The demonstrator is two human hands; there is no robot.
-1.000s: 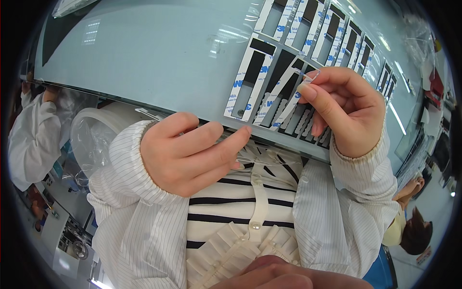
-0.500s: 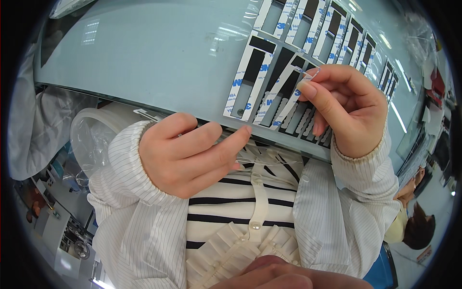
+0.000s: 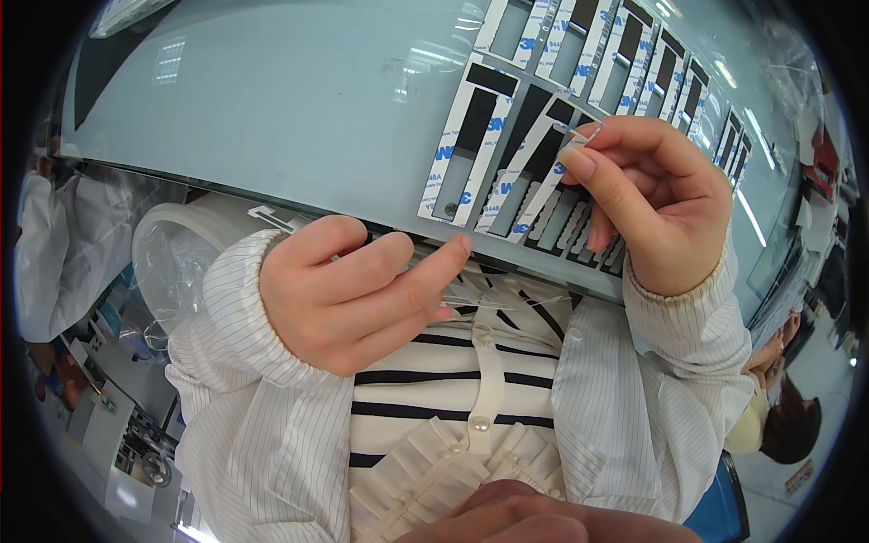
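My right hand (image 3: pixel 665 195) is closed in a pinch, thumb against index finger, on a thin strip with a clear edge (image 3: pixel 572 132) at the top of a white adhesive-tape frame. That frame (image 3: pixel 540 201), printed in blue, lies tilted over black pieces on the glass tabletop. My left hand (image 3: pixel 348 299) hovers at the table's near edge, two fingers curled and one stretched toward the frames. A thin white strip (image 3: pixel 270 217) sticks out behind it, seemingly held under the curled fingers; its other end is hidden.
Another tape frame (image 3: pixel 434 185) lies just left of the tilted one, with several more in a row (image 3: pixel 625 59) behind. Left of me stands a white bin (image 3: pixel 154 240) lined with clear plastic. Another person (image 3: pixel 787 421) sits at the far right.
Both hands stay nearly where they were. The view has shifted slightly, and the strip in my right hand stays pinched at the frame's top.
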